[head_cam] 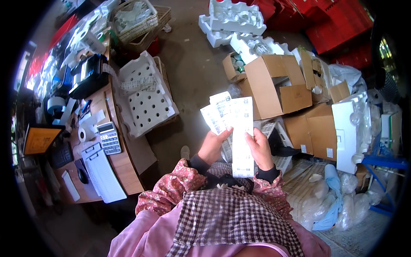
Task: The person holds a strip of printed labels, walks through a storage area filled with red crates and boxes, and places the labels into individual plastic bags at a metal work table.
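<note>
Printed white label strips fill both of my hands, held out in front of my checked apron. My left hand (211, 146) pinches a folded, fanned bunch of label strips (221, 107), its thumb pressed on top. A long straight label strip (241, 141) hangs from my right hand (259, 148), gripped between thumb and fingers at its right edge. Its lower end reaches down towards my waist. The strips overlap near my left thumb, and I cannot tell whether they are one piece. Small print and codes cover them.
At left, a wooden desk (130, 173) bears a calculator (109, 138), a clipboard (104, 173), a label printer (88, 75) and a monitor (41, 138). A white foam tray (151, 102) stands beside it. Cardboard boxes (263, 86) and plastic-wrapped goods (348, 205) crowd the right.
</note>
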Motion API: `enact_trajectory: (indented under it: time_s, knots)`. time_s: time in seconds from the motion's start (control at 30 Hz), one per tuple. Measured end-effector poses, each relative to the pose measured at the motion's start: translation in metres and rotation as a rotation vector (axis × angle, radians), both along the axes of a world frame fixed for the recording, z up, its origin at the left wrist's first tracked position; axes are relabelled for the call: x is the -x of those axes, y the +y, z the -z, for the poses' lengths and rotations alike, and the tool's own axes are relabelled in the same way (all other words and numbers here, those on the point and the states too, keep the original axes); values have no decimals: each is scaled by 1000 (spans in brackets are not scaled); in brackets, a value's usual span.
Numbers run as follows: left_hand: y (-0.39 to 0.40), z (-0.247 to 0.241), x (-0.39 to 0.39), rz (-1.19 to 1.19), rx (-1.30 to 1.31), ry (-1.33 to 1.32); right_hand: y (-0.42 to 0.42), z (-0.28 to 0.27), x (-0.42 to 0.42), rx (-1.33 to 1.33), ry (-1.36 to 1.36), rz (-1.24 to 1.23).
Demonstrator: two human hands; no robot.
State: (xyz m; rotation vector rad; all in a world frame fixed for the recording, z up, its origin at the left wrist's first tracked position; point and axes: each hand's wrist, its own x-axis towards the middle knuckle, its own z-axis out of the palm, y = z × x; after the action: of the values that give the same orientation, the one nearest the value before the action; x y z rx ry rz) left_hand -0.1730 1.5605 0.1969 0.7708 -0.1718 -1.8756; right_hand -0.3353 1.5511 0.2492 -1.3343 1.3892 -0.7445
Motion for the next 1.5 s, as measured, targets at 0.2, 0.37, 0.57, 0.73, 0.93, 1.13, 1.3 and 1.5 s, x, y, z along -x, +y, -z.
enact_trajectory:
  time_s: [0.2, 0.37, 0.57, 0.73, 0.93, 1.13, 1.3, 1.5]
  knots:
    - [0, 7, -20, -32, 5, -26, -5, 4, -20, -51, -37, -24]
    - [-2, 7, -28, -50, 5, -9, -10, 3, -29, -47, -29, -45]
    - [-1, 5, -32, -60, 7, 3, -12, 13, -27, -63, -64, -77]
    - [5, 2, -42, -30, -11, -30, -9, 22, 29, -226, -271, 48]
    - [-3, 18, -52, -22, -1, -102, 31, 150, 244, -236, 856, -33]
    - [-19, 2, -45, 170, 69, -237, 20, 92, 120, -63, 3, 90]
    - [-26, 25, -4, 382, 92, -336, 21, 71, 8, 24, -28, -162]
    - [-71, 65, 17, 526, 9, -244, 51, 161, 129, -108, -137, 250]
